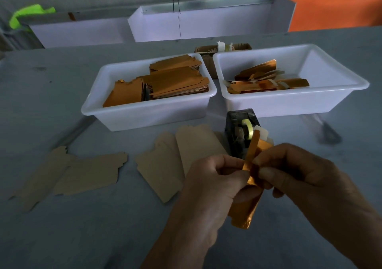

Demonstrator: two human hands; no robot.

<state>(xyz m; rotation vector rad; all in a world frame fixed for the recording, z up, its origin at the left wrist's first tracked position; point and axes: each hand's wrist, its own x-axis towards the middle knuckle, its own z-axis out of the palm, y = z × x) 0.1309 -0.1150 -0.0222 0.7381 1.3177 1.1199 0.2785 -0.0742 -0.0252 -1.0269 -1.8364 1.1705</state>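
My left hand [208,184] and my right hand [299,173] meet in front of me above the grey table [103,227]. Both pinch a shiny orange-gold card piece [248,196], a folded flat box blank that hangs down between them. One of its narrow flaps [253,144] sticks upward. Just behind my hands stands a black tape dispenser [237,132] with a roll of clear tape.
Two white tubs stand further back: the left tub [144,111] holds stacks of gold blanks, the right tub [289,103] holds several loose folded pieces. Flat brown blanks [86,171] lie on the table at left and centre. A small cardboard box [206,51] sits behind the tubs.
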